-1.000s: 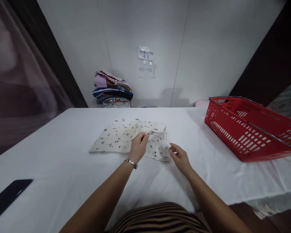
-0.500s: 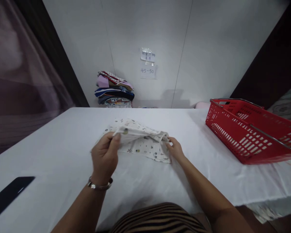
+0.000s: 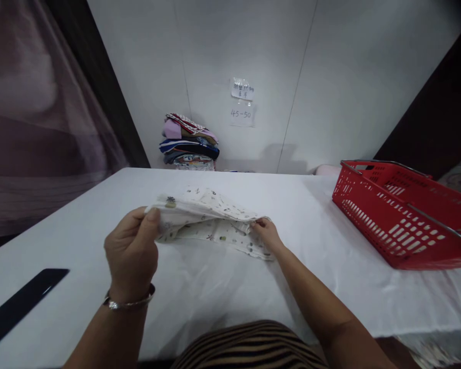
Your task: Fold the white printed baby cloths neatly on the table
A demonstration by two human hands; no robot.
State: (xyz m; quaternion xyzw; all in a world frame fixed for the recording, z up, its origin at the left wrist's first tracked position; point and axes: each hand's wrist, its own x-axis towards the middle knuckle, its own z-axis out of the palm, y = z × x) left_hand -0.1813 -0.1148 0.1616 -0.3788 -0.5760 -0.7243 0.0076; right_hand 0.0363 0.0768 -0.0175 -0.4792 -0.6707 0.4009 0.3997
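Observation:
A thin white cloth garment (image 3: pixel 215 215) with small dark and green prints lies across the middle of the white-covered table, its upper layer lifted and stretched. My left hand (image 3: pixel 134 246), with a silver bracelet at the wrist, pinches the garment's left edge between thumb and fingers, raised off the table. At the other end my right hand (image 3: pixel 267 233) is closed on the garment's right edge, close to the tabletop. Between the two hands the upper layer is pulled fairly taut, with a gap above the lower layer. I cannot tell what kind of garment it is.
A red plastic basket (image 3: pixel 395 215) with metal handles stands on the right of the table (image 3: pixel 215 297). Folded clothes (image 3: pixel 190 143) are stacked by the far wall, left of two paper notes (image 3: pixel 242 102). A flat black object (image 3: pixel 26 305) lies at the left.
My left hand has moved left and nearer to me, drawing the garment's upper edge out straighter. My right hand has kept its hold. The view has shifted slightly.

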